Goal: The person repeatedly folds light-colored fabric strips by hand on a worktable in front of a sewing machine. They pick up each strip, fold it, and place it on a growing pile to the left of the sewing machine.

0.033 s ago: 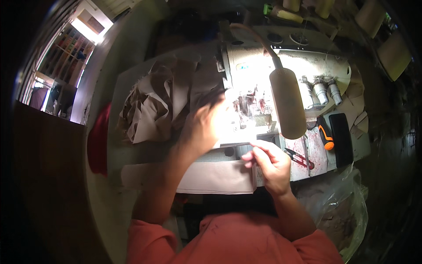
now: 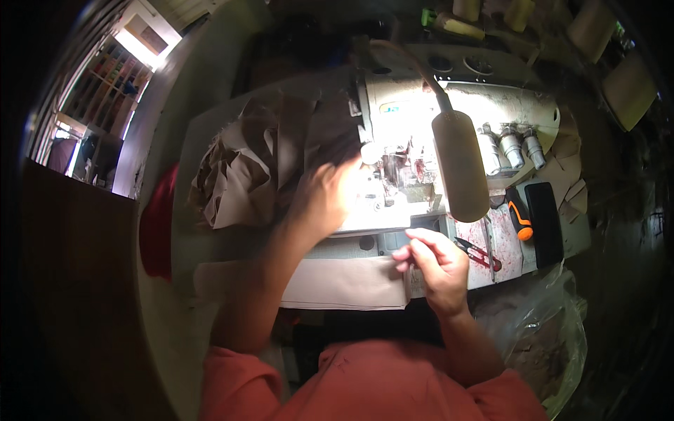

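Note:
A sewing machine (image 2: 491,102) with several looper-side metal parts stands in front of me under a bright lamp. My left hand (image 2: 324,200) reaches to its left end, fingers near a small round bright knob (image 2: 370,153); glare washes out the fingertips. In front of the bright bed plate (image 2: 375,223), my right hand (image 2: 439,265) is closed with thumb and forefinger drawn together. Whatever it pinches, if anything, is too small to make out. Below both hands a stack of folded beige fabric (image 2: 344,283) lies along the table's front edge.
Crumpled beige cloth (image 2: 239,168) is heaped on the left. The lamp head (image 2: 460,167) hangs over the machine. Right of it lie red thread snips (image 2: 481,254), tweezers (image 2: 490,245), an orange-black handled tool (image 2: 520,216) and a black phone (image 2: 545,223). A clear plastic bag (image 2: 544,337) hangs lower right.
My left hand has drawn slightly down from the machine's needle area, baring more of the bright plate. My right hand has shifted a little right and down, still pinched.

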A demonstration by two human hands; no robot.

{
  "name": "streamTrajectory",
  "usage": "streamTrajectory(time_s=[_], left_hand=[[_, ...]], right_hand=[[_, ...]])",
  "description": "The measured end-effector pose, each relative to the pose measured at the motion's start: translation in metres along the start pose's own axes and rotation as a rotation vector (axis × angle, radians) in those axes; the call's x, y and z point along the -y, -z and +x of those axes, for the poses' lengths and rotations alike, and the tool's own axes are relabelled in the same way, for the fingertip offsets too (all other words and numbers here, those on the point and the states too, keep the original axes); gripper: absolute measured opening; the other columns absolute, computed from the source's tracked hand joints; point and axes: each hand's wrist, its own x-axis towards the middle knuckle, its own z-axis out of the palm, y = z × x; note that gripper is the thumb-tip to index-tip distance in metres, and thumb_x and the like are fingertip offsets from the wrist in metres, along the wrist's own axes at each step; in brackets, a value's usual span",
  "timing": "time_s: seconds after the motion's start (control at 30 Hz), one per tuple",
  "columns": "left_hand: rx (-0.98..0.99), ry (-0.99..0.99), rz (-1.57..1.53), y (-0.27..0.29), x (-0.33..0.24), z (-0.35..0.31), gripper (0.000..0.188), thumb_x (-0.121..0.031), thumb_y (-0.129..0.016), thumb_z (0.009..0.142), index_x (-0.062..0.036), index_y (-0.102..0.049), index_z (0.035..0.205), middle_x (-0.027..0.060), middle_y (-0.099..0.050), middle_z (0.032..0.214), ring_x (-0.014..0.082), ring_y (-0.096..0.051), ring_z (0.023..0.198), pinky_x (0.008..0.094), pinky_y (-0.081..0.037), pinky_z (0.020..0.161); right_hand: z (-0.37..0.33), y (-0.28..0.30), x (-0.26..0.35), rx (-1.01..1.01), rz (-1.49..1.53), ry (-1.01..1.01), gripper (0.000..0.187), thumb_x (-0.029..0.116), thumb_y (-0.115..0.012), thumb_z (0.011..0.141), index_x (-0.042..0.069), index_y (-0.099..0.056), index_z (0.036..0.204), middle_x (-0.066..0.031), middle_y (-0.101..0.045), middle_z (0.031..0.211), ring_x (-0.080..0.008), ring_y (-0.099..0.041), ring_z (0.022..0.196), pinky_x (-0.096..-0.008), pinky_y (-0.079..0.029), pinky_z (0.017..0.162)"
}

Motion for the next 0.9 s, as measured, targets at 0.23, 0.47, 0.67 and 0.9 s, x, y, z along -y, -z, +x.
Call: streamTrajectory(time_s=[0.23,0.47,0.67,0.9], left_hand=[[-0.288,-0.381,0.460,0.011,0.055,0.053,0.027,-0.013,-0.058,0.064,-0.0086,-0.058,0.090,0.0078,-0.056,0.085,0.0218,-0.053,0.081,0.0340,-0.042,0.078],[-0.170,-0.071,-0.141,0.011,-0.090,-0.086,0.013,-0.012,-0.058,0.070,-0.0054,-0.050,0.077,0.0084,-0.048,0.073,0.0228,-0.046,0.069,0.0340,-0.037,0.063],[-0.245,0.041,-0.154,-0.033,-0.092,-0.105,0.010,-0.012,-0.054,0.073,-0.0076,-0.045,0.073,0.0067,-0.045,0.072,0.0221,-0.043,0.069,0.0329,-0.032,0.062],[-0.408,0.089,-0.391,-0.033,-0.088,-0.111,0.007,-0.007,-0.050,0.075,-0.0045,-0.044,0.073,0.0102,-0.046,0.073,0.0270,-0.045,0.070,0.0353,-0.036,0.064]], right_hand=[[-0.032,0.015,0.012,-0.003,-0.147,0.058,0.017,0.004,-0.044,0.084,-0.004,-0.051,0.096,-0.0114,-0.058,0.076,-0.0123,-0.054,0.062,-0.0219,-0.044,0.061],[-0.047,0.043,0.003,-0.058,-0.211,0.009,0.017,0.004,-0.043,0.084,-0.005,-0.050,0.096,-0.0109,-0.058,0.075,-0.0115,-0.054,0.062,-0.0216,-0.044,0.060],[-0.049,0.025,0.013,0.029,-0.293,-0.069,0.018,0.007,-0.045,0.083,-0.005,-0.052,0.095,-0.0095,-0.058,0.073,-0.0096,-0.051,0.059,-0.0200,-0.043,0.056],[-0.032,-0.007,0.012,0.242,-0.428,-0.321,0.017,0.016,-0.050,0.082,-0.001,-0.052,0.082,-0.0009,-0.050,0.059,-0.0058,-0.044,0.046,-0.0167,-0.034,0.041]])
